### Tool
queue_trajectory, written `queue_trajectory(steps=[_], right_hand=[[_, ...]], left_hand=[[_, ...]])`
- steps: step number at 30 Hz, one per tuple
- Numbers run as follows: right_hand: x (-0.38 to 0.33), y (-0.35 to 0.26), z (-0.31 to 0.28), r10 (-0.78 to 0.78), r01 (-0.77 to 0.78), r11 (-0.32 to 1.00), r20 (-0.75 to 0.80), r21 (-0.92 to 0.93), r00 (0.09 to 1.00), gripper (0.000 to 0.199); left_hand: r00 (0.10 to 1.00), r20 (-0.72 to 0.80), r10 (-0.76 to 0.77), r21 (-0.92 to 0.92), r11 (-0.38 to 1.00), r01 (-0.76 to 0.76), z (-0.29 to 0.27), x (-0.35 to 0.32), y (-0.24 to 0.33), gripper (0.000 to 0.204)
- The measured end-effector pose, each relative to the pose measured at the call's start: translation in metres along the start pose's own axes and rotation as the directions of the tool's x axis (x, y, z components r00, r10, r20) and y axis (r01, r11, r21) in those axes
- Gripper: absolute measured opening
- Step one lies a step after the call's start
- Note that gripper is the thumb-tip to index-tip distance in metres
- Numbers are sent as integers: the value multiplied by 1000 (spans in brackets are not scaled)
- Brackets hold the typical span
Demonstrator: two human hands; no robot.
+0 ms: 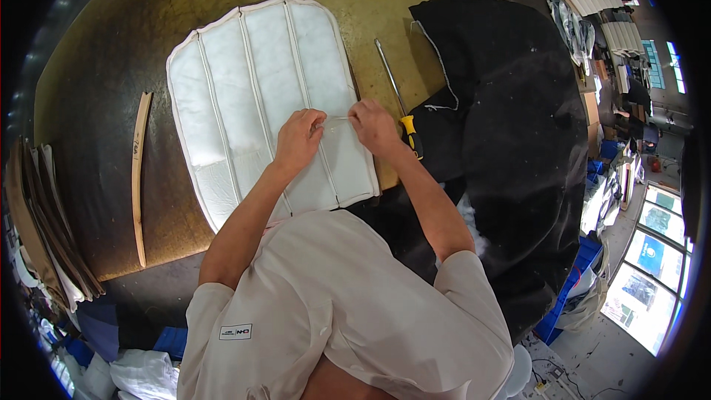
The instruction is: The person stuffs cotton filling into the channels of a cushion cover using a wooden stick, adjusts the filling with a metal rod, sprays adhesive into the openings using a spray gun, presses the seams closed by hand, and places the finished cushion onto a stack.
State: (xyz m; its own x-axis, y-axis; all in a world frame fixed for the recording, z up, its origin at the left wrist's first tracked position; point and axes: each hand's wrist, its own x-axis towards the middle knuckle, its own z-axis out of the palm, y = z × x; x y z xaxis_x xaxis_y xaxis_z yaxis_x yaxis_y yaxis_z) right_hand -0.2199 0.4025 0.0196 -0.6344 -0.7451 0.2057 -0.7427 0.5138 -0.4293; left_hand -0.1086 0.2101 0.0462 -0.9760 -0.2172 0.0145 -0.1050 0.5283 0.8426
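Observation:
A white padded panel (pixel 263 74) with long seams lies on the worktable in front of me, its near edge by my shirt. Over its right half, my left hand (pixel 299 137) is closed in a pinch. My right hand (pixel 375 130) pinches at the panel's right edge, level with the left. A thin, pale, thread-like strand (pixel 338 118) stretches between the fingers of both hands; its exact kind is too fine to make out. Just right of my right hand rests a screwdriver (pixel 408 127) with a yellow and black handle, its shaft pointing away from me.
Black fabric (pixel 518 111) with a white cord (pixel 437 48) along one edge covers the table's right side. On the left lies a narrow curved wooden strip (pixel 138 178). Brown and white pieces (pixel 55 215) hang at the left rim. A blue crate (pixel 566 289) stands at lower right.

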Motion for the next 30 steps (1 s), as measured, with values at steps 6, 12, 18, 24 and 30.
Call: queue_trajectory(steps=[6, 12, 18, 24, 30], right_hand=[[-2, 9, -17, 133, -161, 953, 119, 258, 984, 7], [-4, -20, -11, -116, 120, 992, -103, 32, 988, 5], [-1, -11, -2, -127, 120, 989, -78, -88, 989, 7], [8, -14, -6, -237, 261, 930, 119, -260, 964, 8], [12, 10, -14, -23, -1, 967, 91, 255, 996, 6]], left_hand=[[995, -13, 95, 199, 976, -91, 7, 2, 4, 24], [999, -30, 25, 27, 999, -24, 0, 0, -6, 21], [999, -51, -4, -77, 997, 0, 1, -2, -11, 21], [998, -65, 17, -67, 997, -22, 1, -4, -17, 21], [998, -35, 54, 75, 996, -51, -1, -2, -4, 24]])
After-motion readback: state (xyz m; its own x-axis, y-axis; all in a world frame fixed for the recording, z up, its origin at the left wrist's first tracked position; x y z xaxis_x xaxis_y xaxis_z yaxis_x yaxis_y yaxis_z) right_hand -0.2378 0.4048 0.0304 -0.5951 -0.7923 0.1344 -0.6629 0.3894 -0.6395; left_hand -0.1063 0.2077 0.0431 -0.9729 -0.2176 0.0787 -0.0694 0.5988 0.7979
